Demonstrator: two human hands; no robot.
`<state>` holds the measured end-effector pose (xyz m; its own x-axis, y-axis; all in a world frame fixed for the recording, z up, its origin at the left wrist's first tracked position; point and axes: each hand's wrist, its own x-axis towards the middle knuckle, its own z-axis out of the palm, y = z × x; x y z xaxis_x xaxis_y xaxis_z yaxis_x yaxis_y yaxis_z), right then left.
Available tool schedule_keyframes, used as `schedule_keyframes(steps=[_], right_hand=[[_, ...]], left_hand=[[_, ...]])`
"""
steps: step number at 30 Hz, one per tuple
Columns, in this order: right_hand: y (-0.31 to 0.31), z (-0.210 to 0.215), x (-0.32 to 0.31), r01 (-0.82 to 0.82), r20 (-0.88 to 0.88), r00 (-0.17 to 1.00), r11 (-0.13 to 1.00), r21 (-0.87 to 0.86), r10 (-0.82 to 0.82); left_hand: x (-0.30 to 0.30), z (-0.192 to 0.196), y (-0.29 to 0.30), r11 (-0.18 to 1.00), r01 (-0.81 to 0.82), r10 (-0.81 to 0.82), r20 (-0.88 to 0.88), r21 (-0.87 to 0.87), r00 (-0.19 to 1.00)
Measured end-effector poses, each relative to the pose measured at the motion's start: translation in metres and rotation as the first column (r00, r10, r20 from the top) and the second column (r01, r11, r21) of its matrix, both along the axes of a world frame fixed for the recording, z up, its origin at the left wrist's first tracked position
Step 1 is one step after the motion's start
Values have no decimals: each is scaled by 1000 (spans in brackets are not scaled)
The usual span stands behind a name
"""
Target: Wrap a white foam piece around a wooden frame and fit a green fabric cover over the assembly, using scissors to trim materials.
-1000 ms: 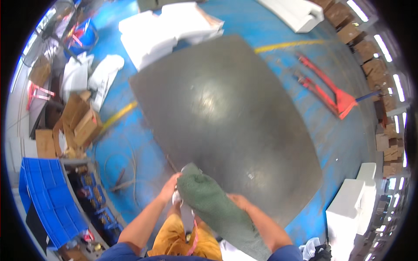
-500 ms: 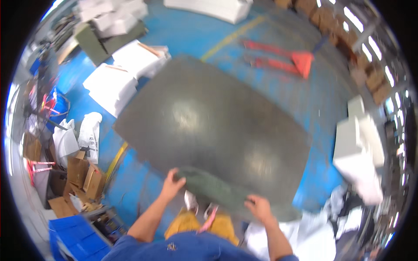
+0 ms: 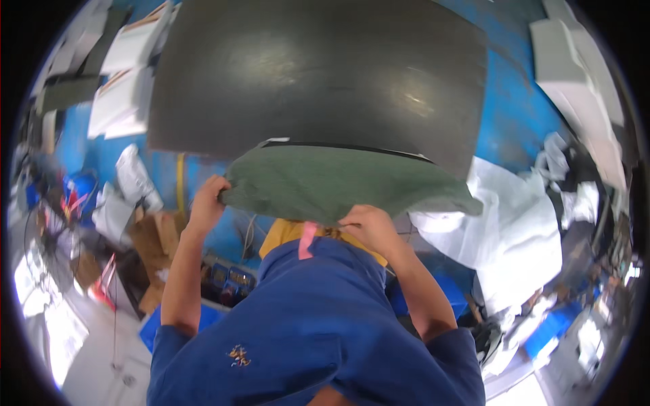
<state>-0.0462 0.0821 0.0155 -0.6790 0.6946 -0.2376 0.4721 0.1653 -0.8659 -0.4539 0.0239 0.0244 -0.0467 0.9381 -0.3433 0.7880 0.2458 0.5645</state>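
Note:
A dark green fabric piece (image 3: 325, 177), perhaps a cover, stretches in front of my body at the near edge of a large dark tabletop (image 3: 203, 88). My left hand (image 3: 208, 201) is closed on its left end. Farther right, my right hand (image 3: 369, 227) pinches its near edge. Along the fabric's far side runs a black strip with small white bits (image 3: 277, 140). The right end of the cloth tapers past my right hand, over white sheeting (image 3: 514, 230).
White foam-like blocks (image 3: 122, 105) stand left of the tabletop, and larger white pieces (image 3: 575, 88) at the right. Cardboard boxes (image 3: 152, 243) and white bags (image 3: 135, 179) sit at the left. Blue bins (image 3: 433, 294) are close by my legs.
The green fabric is now spread wider and held nearer my body, with both hands still on it. My view has tilted down, so the tabletop appears higher.

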Motion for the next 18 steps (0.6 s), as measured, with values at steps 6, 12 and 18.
schedule_keyframes(steps=[6, 12, 18], right_hand=[[2, 2, 1, -31, 73, 996, 955, -294, 55], [10, 3, -22, 133, 250, 967, 729, -672, 54], [11, 2, -40, 195, 344, 936, 706, -681, 73]], left_hand=[[-8, 15, -62, 989, 71, -61, 81, -127, 995], [-32, -6, -61, 821, 184, -96, 186, -541, 978], [-60, -22, -59, 726, 212, 112, 417, -654, 902]])
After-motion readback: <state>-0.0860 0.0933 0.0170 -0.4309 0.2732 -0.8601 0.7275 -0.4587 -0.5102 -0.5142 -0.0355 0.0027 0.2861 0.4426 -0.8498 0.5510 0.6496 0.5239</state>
